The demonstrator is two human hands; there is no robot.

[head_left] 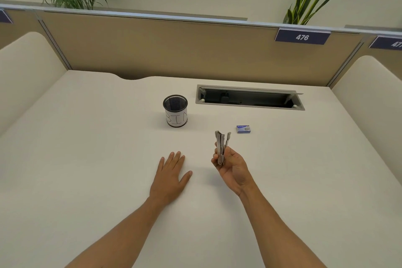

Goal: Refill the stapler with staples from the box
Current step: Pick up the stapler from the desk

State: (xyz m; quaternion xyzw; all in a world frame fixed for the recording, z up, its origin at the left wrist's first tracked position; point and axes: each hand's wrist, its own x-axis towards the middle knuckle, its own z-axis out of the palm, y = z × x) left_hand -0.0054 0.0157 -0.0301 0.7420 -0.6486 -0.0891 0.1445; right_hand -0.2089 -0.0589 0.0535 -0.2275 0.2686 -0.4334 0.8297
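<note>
View from a head-worn camera, looking down at a pale counter in an office cubicle. The person's right hand is raised just above the counter, a little right of centre, its fingers closed around the lower end of a metal stapler. The stapler stands nearly upright and is hinged open, so its two arms fan apart at the top. Whether any staples sit in its channel is too small to tell. The left hand lies flat on the counter at about nine o'clock from the stapler, palm down, fingers spread, holding nothing.

A small blue staple box rests on the counter at about one o'clock from the stapler, near it but not touching, and it looks closed. At eleven o'clock stands a black mesh cup with a white label hand-lettered "BIN". Beyond the box, at twelve o'clock, is an open cable hatch set into the counter.

Judging by this, the task is at an early stage: the stapler is open and ready, but the box is untouched, and taking out a strip, loading it and shutting the stapler remain
</note>
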